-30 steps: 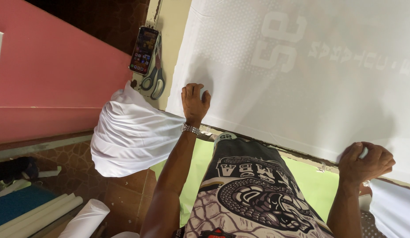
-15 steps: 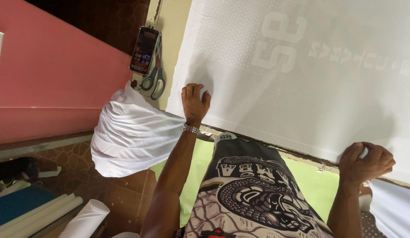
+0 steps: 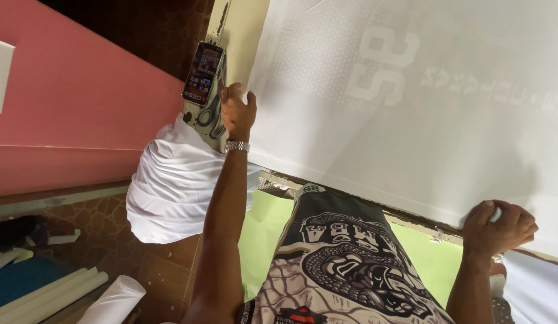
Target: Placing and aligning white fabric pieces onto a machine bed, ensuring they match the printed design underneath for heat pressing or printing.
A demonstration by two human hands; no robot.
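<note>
A large white sheet with faint pale print lies spread over a table. My left hand, with a metal watch on the wrist, grips the sheet's left edge near its far corner, right beside a phone and a pair of scissors. My right hand is closed on the sheet's near edge at the right. Below the sheet, between my arms, a black and beige patterned garment lies on a light green surface.
A bunch of white fabric hangs off the table's left end over a brown tiled floor. A pink panel fills the left. White rolls and one thicker white roll lie at the bottom left.
My left hand has slid left and farther away along the sheet, from its near edge to the left edge by the scissors. My right hand has kept its place.
</note>
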